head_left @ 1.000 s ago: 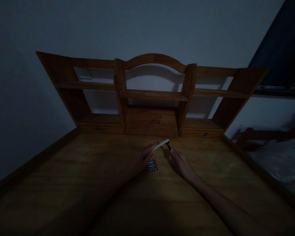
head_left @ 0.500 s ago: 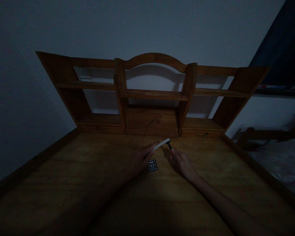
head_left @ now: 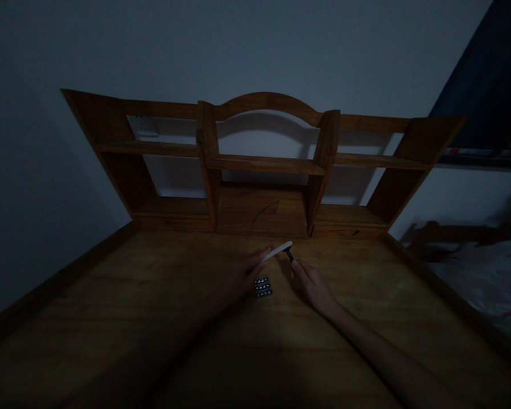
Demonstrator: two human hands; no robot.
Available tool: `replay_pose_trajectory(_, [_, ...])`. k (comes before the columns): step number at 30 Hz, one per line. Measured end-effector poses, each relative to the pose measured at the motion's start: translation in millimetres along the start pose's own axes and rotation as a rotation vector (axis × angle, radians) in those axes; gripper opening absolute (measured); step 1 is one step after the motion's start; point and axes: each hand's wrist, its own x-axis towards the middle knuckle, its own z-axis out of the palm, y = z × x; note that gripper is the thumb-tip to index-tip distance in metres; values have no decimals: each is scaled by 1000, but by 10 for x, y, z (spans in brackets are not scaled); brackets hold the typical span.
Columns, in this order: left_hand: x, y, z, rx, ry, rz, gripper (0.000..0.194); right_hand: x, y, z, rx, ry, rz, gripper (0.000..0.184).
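Gripped in my left hand [head_left: 249,270] is a thin, pale, flat bar [head_left: 276,250], tilted with its far end up and to the right. My right hand [head_left: 313,284] has its fingers closed round a short black-handled tool [head_left: 290,255]. The tool's wider dark head meets the underside of the bar near its far end; it resembles a razor, but the dim light hides its exact kind. Between my hands, a small dark item with three rows of silvery marks [head_left: 263,287] lies on the wooden desk [head_left: 153,318].
Behind my hands stands a wooden shelf unit [head_left: 266,165] with an arched top rail and low drawers [head_left: 344,232]. Raised wooden edges [head_left: 443,289] border the desk. To the right lies crumpled pale material, perhaps plastic [head_left: 489,278]. A wall socket [head_left: 147,128] shows behind the left shelves.
Both hands, the bar and the black tool have shifted very slightly left. The tool's head now sits a little farther back from the bar's tip.
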Motion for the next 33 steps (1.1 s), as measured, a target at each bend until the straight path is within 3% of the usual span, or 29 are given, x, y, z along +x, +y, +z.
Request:
replay_pose_trajectory(17, [-6, -25, 17, 15, -23, 22, 43, 15, 23, -5, 14, 22, -21, 42])
replay_pose_trajectory(21, [-11, 23, 12, 3, -20, 21, 43, 9, 11, -8, -15, -28, -32, 41])
replay_pose_trajectory(33, [6, 43, 14, -4, -19, -18, 44, 2, 6, 8, -109, -3, -32, 38])
